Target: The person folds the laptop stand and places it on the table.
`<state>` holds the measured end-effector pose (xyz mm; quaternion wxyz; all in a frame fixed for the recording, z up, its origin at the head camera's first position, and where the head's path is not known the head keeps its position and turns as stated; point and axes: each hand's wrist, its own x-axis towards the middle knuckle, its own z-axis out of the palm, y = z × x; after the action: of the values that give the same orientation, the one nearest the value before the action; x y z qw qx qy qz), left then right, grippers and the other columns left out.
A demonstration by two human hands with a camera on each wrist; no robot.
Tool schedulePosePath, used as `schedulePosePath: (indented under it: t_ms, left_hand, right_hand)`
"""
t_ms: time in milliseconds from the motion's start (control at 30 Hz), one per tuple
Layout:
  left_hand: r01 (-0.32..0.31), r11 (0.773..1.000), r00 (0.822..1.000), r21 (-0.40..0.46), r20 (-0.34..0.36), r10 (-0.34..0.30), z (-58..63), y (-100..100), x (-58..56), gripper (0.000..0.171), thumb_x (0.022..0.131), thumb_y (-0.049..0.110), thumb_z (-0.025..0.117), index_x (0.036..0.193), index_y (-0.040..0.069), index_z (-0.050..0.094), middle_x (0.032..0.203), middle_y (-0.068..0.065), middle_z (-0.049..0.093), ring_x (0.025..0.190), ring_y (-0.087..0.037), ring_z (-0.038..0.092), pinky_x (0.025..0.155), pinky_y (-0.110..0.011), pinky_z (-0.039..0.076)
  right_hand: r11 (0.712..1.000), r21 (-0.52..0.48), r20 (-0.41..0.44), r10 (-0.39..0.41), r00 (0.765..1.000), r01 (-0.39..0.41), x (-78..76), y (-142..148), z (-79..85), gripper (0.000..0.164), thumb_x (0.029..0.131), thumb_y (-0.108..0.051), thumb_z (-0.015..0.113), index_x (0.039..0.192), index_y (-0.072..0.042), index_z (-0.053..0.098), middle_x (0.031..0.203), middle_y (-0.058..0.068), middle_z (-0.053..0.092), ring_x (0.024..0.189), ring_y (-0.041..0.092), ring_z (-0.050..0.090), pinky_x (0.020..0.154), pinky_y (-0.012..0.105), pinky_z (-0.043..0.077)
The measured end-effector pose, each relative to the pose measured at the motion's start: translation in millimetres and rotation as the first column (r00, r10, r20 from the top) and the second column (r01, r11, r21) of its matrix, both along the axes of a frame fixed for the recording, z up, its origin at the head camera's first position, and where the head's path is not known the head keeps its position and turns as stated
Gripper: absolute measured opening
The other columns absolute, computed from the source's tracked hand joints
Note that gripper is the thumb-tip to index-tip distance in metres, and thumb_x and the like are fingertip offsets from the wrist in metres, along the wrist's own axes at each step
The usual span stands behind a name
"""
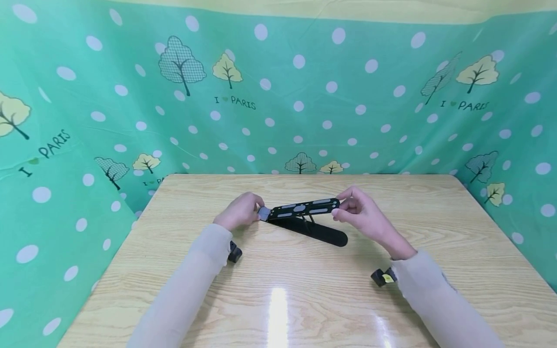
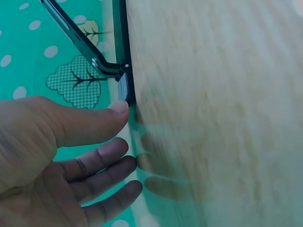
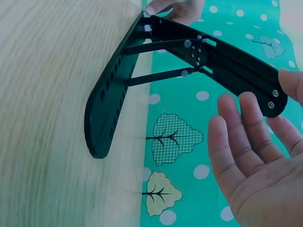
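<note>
Nearest to me, my left sleeve (image 1: 187,285) and right sleeve (image 1: 444,299) stretched over the surface (image 1: 330,304), both forearms slanting inward as they reached away.

The folding stand (image 1: 311,207) stood about midway between the surface's left and right edges, up toward its far edge. Its lower plate (image 1: 324,233), the nearer part, seemed to lie flat; the upper plate (image 3: 232,68) rose from the hinge (image 2: 124,68) at the left and slanted up toward the right edge, with two struts (image 3: 161,46) bridging the gap.

I judged it light enough for fingertips, stiff along both plates and hardly fragile, with any give likely only at the hinge and struts. The smooth black faces looked a little slippery; the grey pads (image 1: 300,208) promised better purchase. The two ends seemed the best holds, since skin could get nipped among the struts.

My left grip (image 1: 241,211) pinched the grey lip (image 1: 264,213) at the hinge end, its thumb tip against it, the lower fingers loosely bent and apart from it. My right grip (image 1: 363,215) grasped the upper plate's free end between thumb and fingers, raised off the surface, the lower fingers half extended, palm turned toward the stand.

Past the far edge hung a green dotted cloth (image 1: 278,113).
</note>
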<state>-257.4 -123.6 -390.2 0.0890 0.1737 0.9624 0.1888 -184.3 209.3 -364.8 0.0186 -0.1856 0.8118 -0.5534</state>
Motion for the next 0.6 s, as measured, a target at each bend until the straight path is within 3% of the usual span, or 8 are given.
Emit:
schedulePosePath:
  t_ms: [333, 600]
  left_hand:
    - [0.041, 0.998, 0.999, -0.046, -0.001, -0.041, 1.2, 0, -9.5, 0.038, 0.080, 0.003, 0.072, 0.118, 0.008, 0.066, 0.093, -0.004, 0.062, 0.087, -0.020, 0.056, 0.085, -0.037, 0.048]
    - [0.027, 0.999, 1.000, -0.045, -0.002, -0.027, 0.8, 4, -12.8, 0.040, 0.080, 0.001, 0.071, 0.118, 0.010, 0.066, 0.090, -0.004, 0.061, 0.083, -0.020, 0.055, 0.081, -0.036, 0.048]
  right_hand:
    - [0.999, 0.018, 0.001, -0.036, 0.999, 0.036, 8.5, -7, -0.6, 0.035, 0.089, -0.018, 0.069, 0.113, -0.005, 0.048, 0.090, 0.016, 0.067, 0.085, 0.036, 0.064, 0.076, 0.031, 0.052]
    - [0.996, 0.064, -0.023, -0.059, 0.998, 0.061, 13.6, -10, 2.2, 0.036, 0.088, -0.021, 0.070, 0.113, -0.005, 0.049, 0.092, 0.011, 0.065, 0.083, 0.027, 0.063, 0.071, 0.032, 0.052]
